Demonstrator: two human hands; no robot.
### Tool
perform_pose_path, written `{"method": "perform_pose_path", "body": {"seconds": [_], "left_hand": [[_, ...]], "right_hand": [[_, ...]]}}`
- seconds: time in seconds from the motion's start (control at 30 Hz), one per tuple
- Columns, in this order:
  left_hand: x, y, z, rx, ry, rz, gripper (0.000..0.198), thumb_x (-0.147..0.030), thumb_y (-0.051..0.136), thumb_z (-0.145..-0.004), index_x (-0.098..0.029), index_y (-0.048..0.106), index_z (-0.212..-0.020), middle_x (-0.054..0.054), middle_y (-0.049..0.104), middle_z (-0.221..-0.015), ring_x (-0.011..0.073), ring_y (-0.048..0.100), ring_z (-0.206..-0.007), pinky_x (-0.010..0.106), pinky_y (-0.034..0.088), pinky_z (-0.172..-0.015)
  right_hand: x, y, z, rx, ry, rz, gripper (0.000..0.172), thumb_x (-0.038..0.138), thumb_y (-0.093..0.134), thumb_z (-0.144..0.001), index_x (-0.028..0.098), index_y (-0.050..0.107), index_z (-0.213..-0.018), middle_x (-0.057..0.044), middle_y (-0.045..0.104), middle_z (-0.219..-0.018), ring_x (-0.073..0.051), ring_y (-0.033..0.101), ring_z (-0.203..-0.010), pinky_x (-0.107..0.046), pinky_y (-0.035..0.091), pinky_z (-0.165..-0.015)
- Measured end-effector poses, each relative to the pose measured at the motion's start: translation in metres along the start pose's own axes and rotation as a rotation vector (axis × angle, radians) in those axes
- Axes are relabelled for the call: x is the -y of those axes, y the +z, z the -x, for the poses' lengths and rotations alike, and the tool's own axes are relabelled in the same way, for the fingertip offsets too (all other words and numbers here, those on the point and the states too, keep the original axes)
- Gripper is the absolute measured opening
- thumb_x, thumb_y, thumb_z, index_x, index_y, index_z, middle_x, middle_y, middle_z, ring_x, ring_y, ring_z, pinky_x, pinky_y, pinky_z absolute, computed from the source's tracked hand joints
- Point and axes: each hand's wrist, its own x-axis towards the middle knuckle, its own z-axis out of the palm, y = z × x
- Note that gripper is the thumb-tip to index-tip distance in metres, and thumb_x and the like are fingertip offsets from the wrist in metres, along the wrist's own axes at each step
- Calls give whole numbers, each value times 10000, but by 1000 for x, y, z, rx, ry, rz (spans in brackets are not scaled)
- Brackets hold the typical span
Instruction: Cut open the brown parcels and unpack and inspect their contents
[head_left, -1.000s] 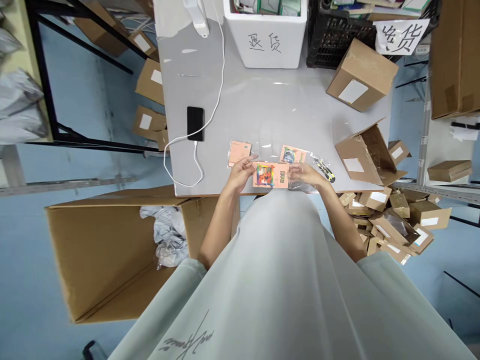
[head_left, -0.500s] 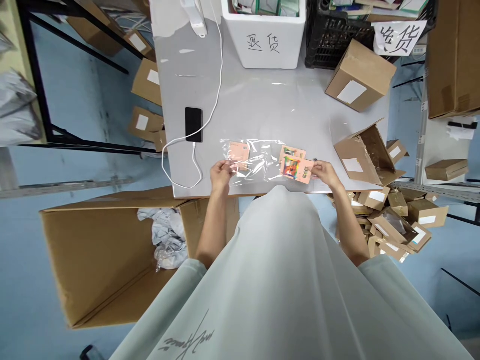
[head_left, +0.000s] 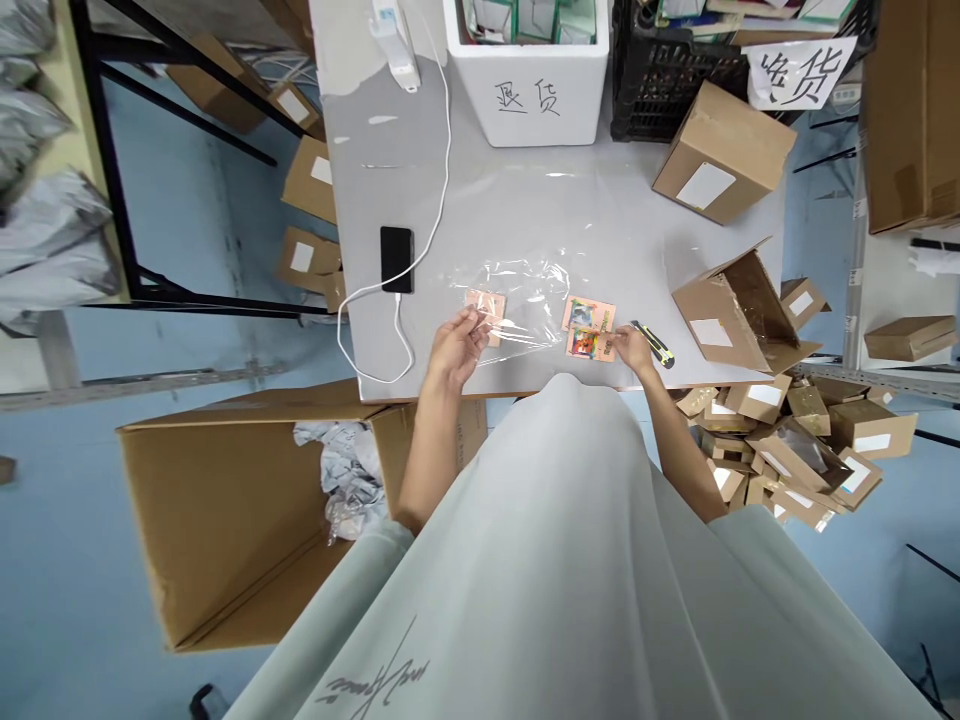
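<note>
My left hand (head_left: 456,345) pinches the near left edge of a clear plastic bag (head_left: 525,295) that lies spread on the grey table (head_left: 510,210). A pink card (head_left: 484,306) lies by that hand, under or in the film. My right hand (head_left: 634,349) grips a pink card with a colourful picture (head_left: 589,343) at its right end and holds it low over the table. Just behind it lies another pink picture card (head_left: 587,314). A yellow-and-black utility knife (head_left: 654,343) rests right of my right hand.
A black phone (head_left: 396,259) on a white cable (head_left: 431,215) lies at the table's left. At the back stand a white foam box (head_left: 534,80) and a black crate (head_left: 667,70). A closed carton (head_left: 721,152) and an open carton (head_left: 731,305) sit right; a large open box (head_left: 247,520) stands on the floor left.
The colourful card came out of the clear bag: my right hand carried it right and set it low by the other card, while my left hand drew the bag leftward and it spread out.
</note>
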Motion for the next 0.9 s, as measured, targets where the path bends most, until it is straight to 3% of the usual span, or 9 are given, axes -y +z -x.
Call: {"method": "perform_pose_path", "body": {"seconds": [0.07,0.17,0.27,0.43,0.53,0.63,0.73,0.83,0.9], "left_hand": [[1,15,2,66,-16,-23,336,-318,993,-842,-223,743,-1046,45,808,-998,135,748,-806,244,607,-717],[5,37,7,127,-12,-116,396,-408,996,-821,-216,750,-1065,81,833,-1060,177,784,-843,282,616,-728],[10,60,15,146,-5,-230,411,-444,964,-795,-206,739,-1044,106,849,-1121,198,806,-850,313,620,-760],[18,96,29,180,21,-369,392,-354,910,-742,-211,708,-1047,96,848,-1085,208,783,-807,353,624,-751],[19,114,36,253,61,-365,439,-345,889,-766,-226,697,-1142,70,821,-1076,199,776,-803,360,631,-767],[19,133,45,347,103,-317,500,-368,893,-808,-258,706,-1258,46,800,-1089,190,778,-831,361,651,-818],[20,156,59,499,137,-346,608,-408,943,-804,-304,739,-1368,89,774,-1331,243,796,-1011,376,658,-869],[25,180,72,708,263,-542,740,-361,1036,-725,-345,779,-1419,127,619,-1649,360,715,-1320,459,643,-1008],[29,195,73,818,426,-725,695,-302,1043,-731,-348,822,-1388,124,598,-1691,405,616,-1453,540,572,-1167]], "right_hand": [[7,1,3,25,-48,-71,266,469,849,-848,255,707,-917,-59,835,-977,-257,805,-1067,-392,665,-1009],[20,-6,13,270,-35,-324,449,666,692,-993,254,731,-1169,-59,839,-1093,-228,815,-1011,-380,677,-946],[31,-14,27,386,-48,-441,552,726,712,-965,289,722,-1303,-53,830,-1183,-207,802,-986,-347,674,-891],[37,-19,42,280,-205,-337,717,493,910,-736,313,731,-1406,-22,824,-1101,-218,740,-860,-373,661,-830],[34,-21,41,128,-245,-269,565,444,841,-744,273,772,-1278,-33,820,-1060,-230,708,-830,-381,639,-790],[29,-26,37,-38,-261,-239,382,429,782,-775,257,754,-1115,-49,807,-1054,-260,722,-920,-393,646,-852],[25,-31,37,-151,-264,-217,301,397,794,-755,264,695,-1007,-42,792,-1036,-268,732,-1023,-403,648,-984],[23,-34,43,-81,-209,-300,338,422,833,-736,267,665,-985,-29,790,-996,-263,752,-980,-402,676,-917],[22,-39,49,50,-201,-405,398,473,859,-757,262,691,-1048,-35,811,-1033,-268,773,-972,-401,689,-863]]}}
